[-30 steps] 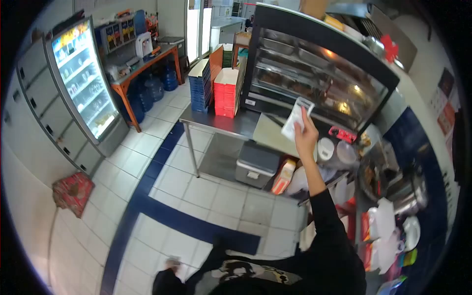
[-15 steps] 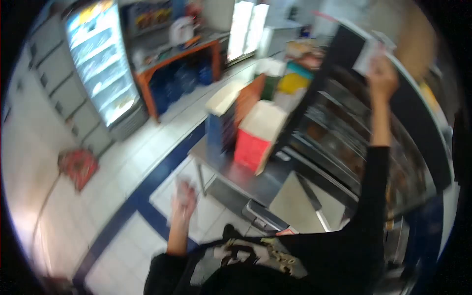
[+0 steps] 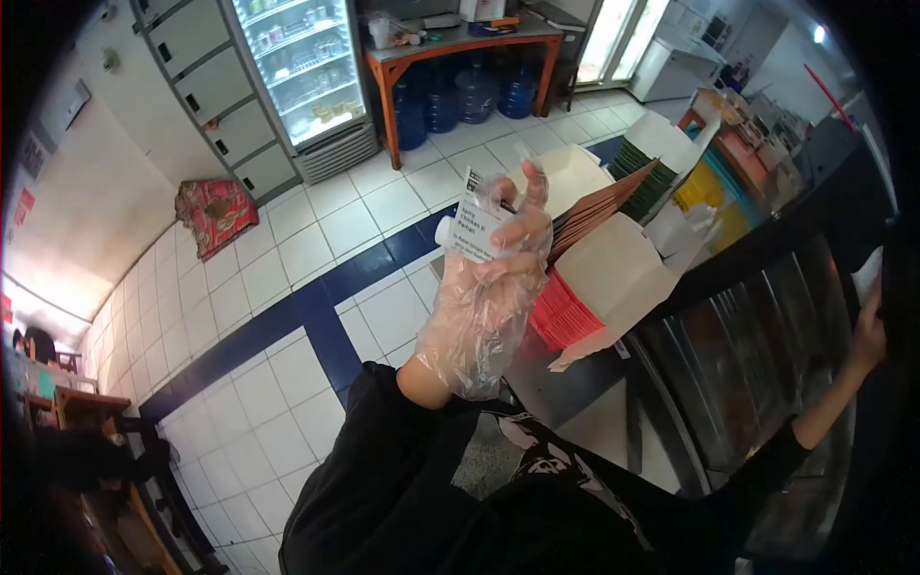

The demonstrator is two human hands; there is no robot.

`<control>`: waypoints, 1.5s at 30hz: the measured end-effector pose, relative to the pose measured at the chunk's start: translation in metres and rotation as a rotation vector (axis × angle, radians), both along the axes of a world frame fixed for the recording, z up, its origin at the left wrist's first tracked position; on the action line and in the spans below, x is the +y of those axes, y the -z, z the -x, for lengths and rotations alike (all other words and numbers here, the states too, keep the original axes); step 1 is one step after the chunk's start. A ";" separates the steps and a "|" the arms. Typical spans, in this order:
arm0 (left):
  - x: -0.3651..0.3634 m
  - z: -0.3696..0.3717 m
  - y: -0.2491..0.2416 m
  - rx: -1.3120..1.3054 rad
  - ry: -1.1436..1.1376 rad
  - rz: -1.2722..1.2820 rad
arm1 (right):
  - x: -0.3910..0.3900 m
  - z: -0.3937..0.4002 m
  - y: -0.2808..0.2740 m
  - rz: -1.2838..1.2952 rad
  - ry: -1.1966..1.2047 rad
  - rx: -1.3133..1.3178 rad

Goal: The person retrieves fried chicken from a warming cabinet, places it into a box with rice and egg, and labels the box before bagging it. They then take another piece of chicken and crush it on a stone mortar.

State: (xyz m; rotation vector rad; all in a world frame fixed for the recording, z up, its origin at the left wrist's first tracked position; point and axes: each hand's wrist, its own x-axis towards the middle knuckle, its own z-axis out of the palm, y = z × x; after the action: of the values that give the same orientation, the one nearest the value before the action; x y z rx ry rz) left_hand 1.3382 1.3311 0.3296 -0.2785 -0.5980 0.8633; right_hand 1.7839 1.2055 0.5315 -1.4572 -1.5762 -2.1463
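Observation:
My left hand [image 3: 489, 297], in a clear plastic glove, is raised at the middle of the view. Its fingers are curled round a small white printed label [image 3: 475, 226], and a white round end sticks out beside the label. Far to the right, my right hand [image 3: 870, 331] reaches to the dark frame of a glass display case [image 3: 757, 355], its fingers closed on a white paper [image 3: 867, 273]. Just right of my left hand stand stacks of red cartons [image 3: 565, 311] and open cream-coloured boxes [image 3: 613, 268].
Green cartons [image 3: 644, 182] stand behind the boxes. Beyond the tiled floor are a lit drinks fridge [image 3: 302, 72], grey lockers [image 3: 216, 86] and an orange-framed table [image 3: 460, 48] over blue water bottles [image 3: 474, 96]. A red patterned cloth [image 3: 216, 216] lies by the wall.
My left hand has come up from low on the left to the middle, now with the label in it. The view has turned, and my right hand appears farther right and lower.

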 end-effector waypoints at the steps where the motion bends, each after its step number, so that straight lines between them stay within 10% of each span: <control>1: 0.002 -0.002 -0.002 0.023 0.001 0.054 | -0.002 0.004 0.001 0.000 0.027 -0.013; 9: 0.021 -0.008 -0.003 0.308 0.057 0.333 | -0.016 0.003 -0.005 -0.059 0.616 -0.520; 11: 0.022 -0.010 -0.010 0.473 -0.121 0.329 | -0.020 -0.053 -0.014 0.110 -0.210 0.273; 15: 0.021 -0.006 -0.012 0.538 -0.279 0.073 | -0.025 -0.051 -0.013 0.075 -0.096 0.298; 19: 0.013 -0.003 0.006 0.899 -0.958 -0.338 | 0.002 0.064 -0.003 0.144 -0.380 0.394; 23: 0.004 0.010 0.044 1.095 -1.022 -0.458 | 0.017 0.099 0.006 -0.035 -0.379 0.382; 25: 0.002 0.014 0.058 2.190 -1.259 -0.537 | 0.018 0.100 0.006 -0.051 -0.355 0.393; 27: -0.008 0.010 0.070 1.637 -0.844 -0.501 | 0.019 0.101 0.006 -0.096 -0.329 0.355; 30: -0.024 0.000 0.048 1.804 -0.736 -0.935 | 0.020 0.096 0.010 -0.238 -0.240 0.320; 33: -0.017 -0.020 0.035 1.671 -1.151 -1.637 | 0.022 0.102 0.008 -0.228 -0.294 0.395; 45: -0.003 -0.031 0.088 1.633 -1.025 -2.005 | 0.021 0.093 0.006 -0.227 -0.278 0.338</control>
State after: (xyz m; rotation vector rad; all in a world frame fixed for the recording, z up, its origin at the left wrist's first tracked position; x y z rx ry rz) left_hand 1.3693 1.3280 0.2418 2.4985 0.2820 0.6995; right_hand 1.6912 1.2264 0.5256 -1.3493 -1.2831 -1.7493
